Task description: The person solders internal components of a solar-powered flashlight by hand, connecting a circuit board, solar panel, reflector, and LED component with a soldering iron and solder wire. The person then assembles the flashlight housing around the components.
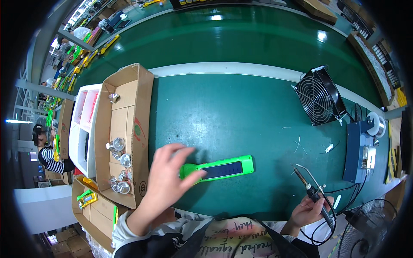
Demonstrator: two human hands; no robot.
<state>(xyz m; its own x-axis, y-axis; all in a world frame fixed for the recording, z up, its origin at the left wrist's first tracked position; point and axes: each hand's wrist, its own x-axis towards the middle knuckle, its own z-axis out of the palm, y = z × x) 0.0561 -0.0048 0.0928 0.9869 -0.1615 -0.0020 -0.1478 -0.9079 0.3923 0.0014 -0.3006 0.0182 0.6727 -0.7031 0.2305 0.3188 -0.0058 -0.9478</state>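
In the head view, a dark-panelled green flashlight (pixel 223 168) lies toward the near edge of the desk (pixel 241 116). The left hand (pixel 167 174), fingers loosely spread, is over its left end; contact is unclear. The right hand (pixel 306 211) grips a soldering iron (pixel 313 194). The step seems to be positioning the flashlight; next calls for steadying it, iron clear.

the left hand (pixel 169 171) extends forward, loosely spread, while the right hand (pixel 307 210) curls in a grip.
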